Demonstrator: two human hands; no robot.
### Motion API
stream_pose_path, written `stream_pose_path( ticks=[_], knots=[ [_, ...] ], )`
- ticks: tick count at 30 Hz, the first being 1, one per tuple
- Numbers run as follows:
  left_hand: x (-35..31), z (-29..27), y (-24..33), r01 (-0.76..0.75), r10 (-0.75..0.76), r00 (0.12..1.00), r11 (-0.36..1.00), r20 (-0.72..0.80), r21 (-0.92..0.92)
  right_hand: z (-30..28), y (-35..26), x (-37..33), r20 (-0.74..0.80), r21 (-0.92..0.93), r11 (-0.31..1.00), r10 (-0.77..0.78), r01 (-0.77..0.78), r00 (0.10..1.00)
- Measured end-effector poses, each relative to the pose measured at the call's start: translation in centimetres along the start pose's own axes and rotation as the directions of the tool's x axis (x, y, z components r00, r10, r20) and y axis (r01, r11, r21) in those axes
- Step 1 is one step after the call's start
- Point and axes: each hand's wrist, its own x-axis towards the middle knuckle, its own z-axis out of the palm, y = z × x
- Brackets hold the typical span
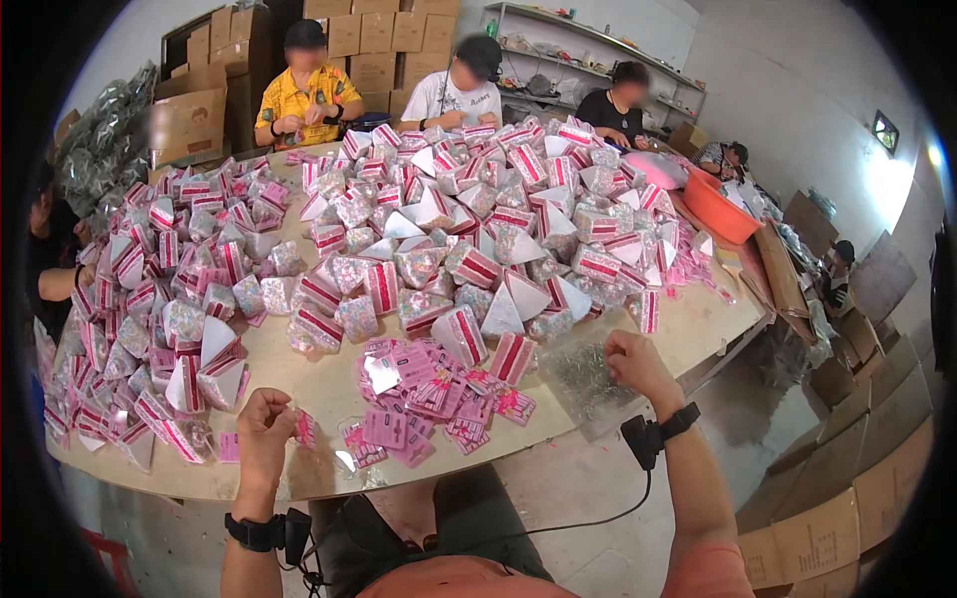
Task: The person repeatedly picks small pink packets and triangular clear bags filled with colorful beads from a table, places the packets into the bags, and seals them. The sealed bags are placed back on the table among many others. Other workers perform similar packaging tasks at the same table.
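My left hand [263, 431] is closed near the table's front edge, its fingertips pinching a small pink printed card [304, 429]. My right hand [636, 363] is closed too, raised by a clear plastic bag [593, 387] of small, thin pieces too fine to name. Whatever sits between its fingertips is too small to make out. Between my hands lies a loose heap of pink printed cards [424, 394]. Beyond it are piled many cake-slice-shaped items [461, 337], white and speckled with deep pink bands, in clear wrapping. A second pile of cake-slice-shaped items [184, 384] reaches close to my left hand.
Across the pale wooden table [284, 364] sit several people, one in a yellow shirt [307, 92]. An orange basin [720, 206] stands at the far right. Cardboard boxes [807, 538] line the lower right; more are stacked behind. Cables run from my wrist bands [681, 421].
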Motion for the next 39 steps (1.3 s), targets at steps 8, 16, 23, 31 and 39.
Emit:
stream_pose_path(
  ticks=[8, 16, 23, 31, 39],
  knots=[
    [-0.5, 0.1, 0.4, 0.023, -0.021, 1.0, 0.996, 0.015, -0.087, 0.0, -0.7, -0.1, -0.102, -0.189, 0.97, -0.175, 0.154, 0.979],
    [-0.4, 0.3, 1.0, 0.026, -0.024, 1.0, 0.992, 0.016, -0.125, -0.2, -0.5, 0.2, -0.113, -0.199, 0.953, -0.254, 0.229, 0.961],
    [-0.6, 0.6, 0.9, 0.05, -0.047, 0.999, 0.992, 0.026, -0.112, -0.3, -1.5, -0.1, -0.122, -0.132, 0.976, -0.192, 0.175, 0.974],
    [-0.7, 0.8, 1.0, 0.065, -0.062, 0.998, 0.99, 0.032, -0.127, -0.2, 0.0, 0.3, -0.093, -0.015, 0.985, -0.17, 0.17, 0.981],
    [-0.8, 0.9, 0.9, 0.086, -0.081, 0.996, 0.985, 0.038, -0.15, 0.6, 0.2, -0.4, -0.055, 0.478, 0.871, 0.161, -0.115, 0.985]
  ],
)
